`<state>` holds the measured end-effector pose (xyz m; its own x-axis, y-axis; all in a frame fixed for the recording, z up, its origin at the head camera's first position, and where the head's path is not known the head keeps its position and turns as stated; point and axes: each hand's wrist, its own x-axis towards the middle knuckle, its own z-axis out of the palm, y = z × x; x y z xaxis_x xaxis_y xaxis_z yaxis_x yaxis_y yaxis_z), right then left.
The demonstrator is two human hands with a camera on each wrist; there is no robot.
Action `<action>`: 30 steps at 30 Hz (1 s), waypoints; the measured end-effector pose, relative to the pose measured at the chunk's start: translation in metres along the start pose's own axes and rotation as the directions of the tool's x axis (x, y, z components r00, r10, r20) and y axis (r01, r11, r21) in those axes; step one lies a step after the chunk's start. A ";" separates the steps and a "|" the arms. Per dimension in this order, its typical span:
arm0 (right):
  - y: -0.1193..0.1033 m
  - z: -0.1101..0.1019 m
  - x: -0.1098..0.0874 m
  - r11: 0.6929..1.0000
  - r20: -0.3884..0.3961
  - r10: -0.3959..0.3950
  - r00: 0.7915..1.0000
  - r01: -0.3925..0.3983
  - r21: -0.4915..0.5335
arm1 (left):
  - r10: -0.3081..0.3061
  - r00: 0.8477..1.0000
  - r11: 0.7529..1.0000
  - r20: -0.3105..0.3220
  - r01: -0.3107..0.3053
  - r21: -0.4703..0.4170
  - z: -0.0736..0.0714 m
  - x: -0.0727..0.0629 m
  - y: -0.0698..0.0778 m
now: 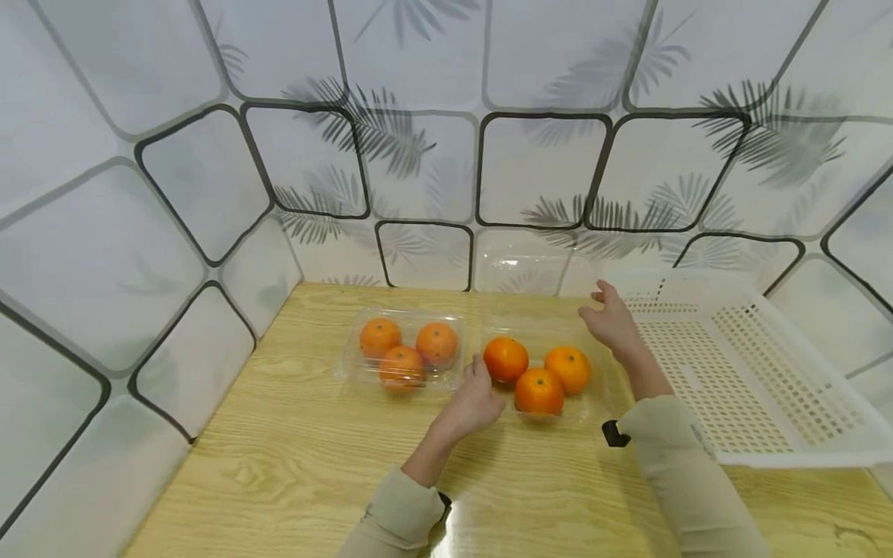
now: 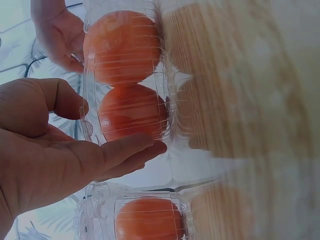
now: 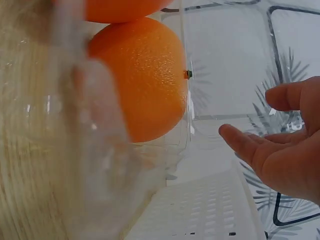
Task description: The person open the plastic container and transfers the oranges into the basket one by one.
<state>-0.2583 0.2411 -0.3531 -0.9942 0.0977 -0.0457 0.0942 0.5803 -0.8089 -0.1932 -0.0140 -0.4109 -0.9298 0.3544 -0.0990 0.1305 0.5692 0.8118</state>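
An open clear plastic clamshell box (image 1: 596,403) holds three oranges (image 1: 539,391), and its transparent lid (image 1: 533,271) stands raised at the back. My left hand (image 1: 474,399) is at the box's left side. In the left wrist view, that hand's fingers (image 2: 125,152) extend along the clear wall, with the thumb near the rim. My right hand (image 1: 614,322) is held in the air by the lid's right edge. Its fingers (image 3: 245,145) and thumb are spread apart with nothing between them. To the left sits a closed clear clamshell box (image 1: 359,372) with three more oranges (image 1: 401,368).
A white perforated plastic basket (image 1: 749,446) stands on the right of the wood-grain table (image 1: 279,465), close to my right forearm. Patterned white walls (image 1: 425,170) rise behind the table and on its left.
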 end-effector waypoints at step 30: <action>0.012 0.002 0.029 0.993 0.206 0.108 0.973 -0.118 0.033 | -0.001 1.000 1.000 0.023 0.001 -0.004 -0.004 -0.009 -0.001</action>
<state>-0.2863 0.2495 -0.3649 -0.9675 -0.0084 -0.2526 0.2086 0.5374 -0.8171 -0.1860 -0.0202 -0.4086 -0.9219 0.3705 -0.1130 0.1278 0.5663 0.8142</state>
